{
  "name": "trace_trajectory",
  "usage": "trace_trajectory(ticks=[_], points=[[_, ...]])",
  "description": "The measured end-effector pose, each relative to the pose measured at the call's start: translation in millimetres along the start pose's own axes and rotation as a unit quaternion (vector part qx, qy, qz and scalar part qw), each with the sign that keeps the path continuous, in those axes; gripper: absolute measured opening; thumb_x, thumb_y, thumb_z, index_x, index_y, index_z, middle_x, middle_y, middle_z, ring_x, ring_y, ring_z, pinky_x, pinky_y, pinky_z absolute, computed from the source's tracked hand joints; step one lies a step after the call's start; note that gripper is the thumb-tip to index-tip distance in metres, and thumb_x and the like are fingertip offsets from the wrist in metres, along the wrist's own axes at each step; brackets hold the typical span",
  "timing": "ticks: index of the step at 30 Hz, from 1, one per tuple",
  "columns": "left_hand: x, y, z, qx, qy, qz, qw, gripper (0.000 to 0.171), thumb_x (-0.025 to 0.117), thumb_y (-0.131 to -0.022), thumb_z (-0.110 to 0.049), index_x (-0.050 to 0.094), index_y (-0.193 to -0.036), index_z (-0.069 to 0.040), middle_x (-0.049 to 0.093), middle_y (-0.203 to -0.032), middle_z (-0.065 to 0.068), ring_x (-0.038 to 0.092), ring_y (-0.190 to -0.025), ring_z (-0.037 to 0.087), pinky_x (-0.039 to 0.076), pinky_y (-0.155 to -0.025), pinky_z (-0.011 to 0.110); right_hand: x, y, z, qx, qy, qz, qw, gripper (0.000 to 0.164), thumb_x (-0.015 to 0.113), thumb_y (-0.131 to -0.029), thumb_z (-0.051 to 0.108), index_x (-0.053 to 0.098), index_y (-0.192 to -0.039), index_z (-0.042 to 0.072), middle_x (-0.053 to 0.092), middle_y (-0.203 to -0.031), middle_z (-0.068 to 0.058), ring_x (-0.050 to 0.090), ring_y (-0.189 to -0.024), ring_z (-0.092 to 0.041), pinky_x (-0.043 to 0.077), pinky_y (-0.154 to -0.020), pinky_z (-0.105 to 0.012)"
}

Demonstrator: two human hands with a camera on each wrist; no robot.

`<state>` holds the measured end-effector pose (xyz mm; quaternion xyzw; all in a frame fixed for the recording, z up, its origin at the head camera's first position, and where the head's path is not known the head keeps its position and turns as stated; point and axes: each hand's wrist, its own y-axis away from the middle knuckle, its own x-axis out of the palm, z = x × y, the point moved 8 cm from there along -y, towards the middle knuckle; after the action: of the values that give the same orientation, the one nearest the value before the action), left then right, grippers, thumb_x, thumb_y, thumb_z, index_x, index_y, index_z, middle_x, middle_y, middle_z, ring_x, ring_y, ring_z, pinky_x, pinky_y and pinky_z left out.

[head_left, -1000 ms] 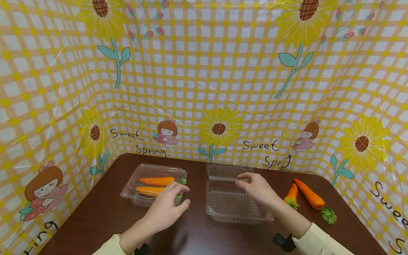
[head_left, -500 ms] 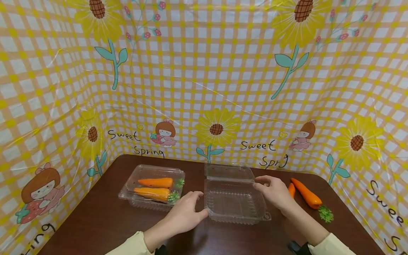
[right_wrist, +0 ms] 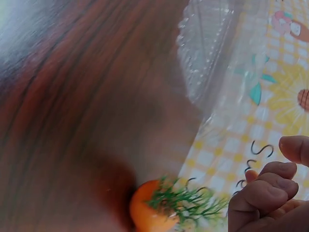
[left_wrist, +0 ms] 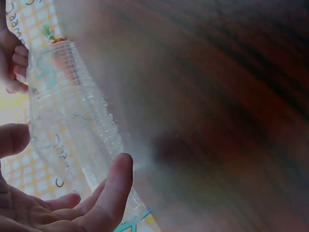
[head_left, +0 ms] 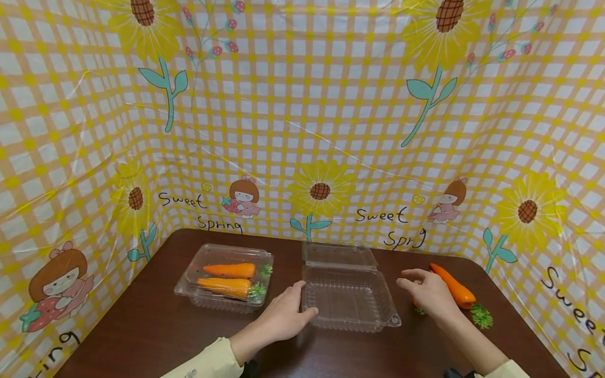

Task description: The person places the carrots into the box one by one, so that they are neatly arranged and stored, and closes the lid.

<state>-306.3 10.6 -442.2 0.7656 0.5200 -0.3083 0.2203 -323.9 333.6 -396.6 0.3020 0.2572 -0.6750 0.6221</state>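
A clear plastic clamshell box [head_left: 337, 302] lies unfolded on the table, its lid tipped back toward the cloth wall. My left hand [head_left: 283, 315] is at its left edge, thumb and fingers spread apart; whether they touch the rim, I cannot tell. To the right of the box, my right hand [head_left: 432, 296] hovers over a carrot with green tops, holding nothing. That hand hides most of this carrot, but the right wrist view shows its orange end [right_wrist: 149, 212] and leafy top below the loosely bent fingers. Beside it lies a second carrot [head_left: 458, 291], pointing away.
At the left stands another clear box [head_left: 236, 253], lid down, with two carrots [head_left: 230, 271] visible inside. A checked sunflower cloth [head_left: 264, 131] walls in the dark wooden table [head_left: 146, 304] at the back and sides.
My left hand has moved right, from the carrot-filled box to the unfolded one. My right hand has moved right, from above the unfolded box to the loose carrots.
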Motion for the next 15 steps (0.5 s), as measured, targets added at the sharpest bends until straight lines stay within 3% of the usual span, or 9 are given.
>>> trace_trajectory(ticks=[4,9,12,15], points=[[1.6,-1.4,-0.1,-0.002,-0.01,0.003,0.9999,0.078,0.063,-0.097,-0.046,0.032,-0.156,-0.006,0.042,-0.155,0.021,0.045,-0.14,0.041,0.038,-0.109,0.061,-4.1,-1.9,-11.2,0.012,-0.002,-0.002,1.0,0.07,0.063,-0.096,0.052,0.055,-0.139,-0.003,0.058,-0.134,-0.03,0.062,-0.111,-0.037,0.053,-0.079,-0.041],[1.3,-2.7,-0.6,0.0,-0.022,-0.002,0.9997,0.078,0.064,-0.097,-0.045,0.032,-0.157,-0.007,0.043,-0.155,0.02,0.046,-0.138,0.041,0.04,-0.107,0.061,-9.5,-3.1,-21.7,0.026,-0.009,-0.006,1.0,0.072,0.063,-0.096,0.053,0.054,-0.14,-0.003,0.059,-0.13,-0.029,0.059,-0.095,-0.027,0.046,-0.071,-0.034],[1.8,-2.9,-0.3,0.0,-0.023,-0.003,0.9997,0.078,0.064,-0.097,-0.045,0.031,-0.157,-0.007,0.043,-0.155,0.02,0.046,-0.139,0.041,0.039,-0.107,0.061,-14.5,-2.9,-26.2,0.035,-0.01,-0.014,0.999,0.07,0.063,-0.096,0.05,0.054,-0.141,-0.004,0.068,-0.108,-0.022,0.057,-0.079,-0.021,0.042,-0.064,-0.032],[2.9,-2.7,0.7,-0.006,-0.017,0.001,0.9998,0.079,0.064,-0.097,-0.045,0.03,-0.158,-0.008,0.041,-0.156,0.019,0.044,-0.14,0.041,0.038,-0.109,0.062,-20.8,-1.9,-29.3,0.039,-0.003,-0.021,0.999,0.069,0.062,-0.097,0.046,0.052,-0.141,-0.006,0.071,-0.099,-0.02,0.061,-0.074,-0.021,0.043,-0.062,-0.032]])
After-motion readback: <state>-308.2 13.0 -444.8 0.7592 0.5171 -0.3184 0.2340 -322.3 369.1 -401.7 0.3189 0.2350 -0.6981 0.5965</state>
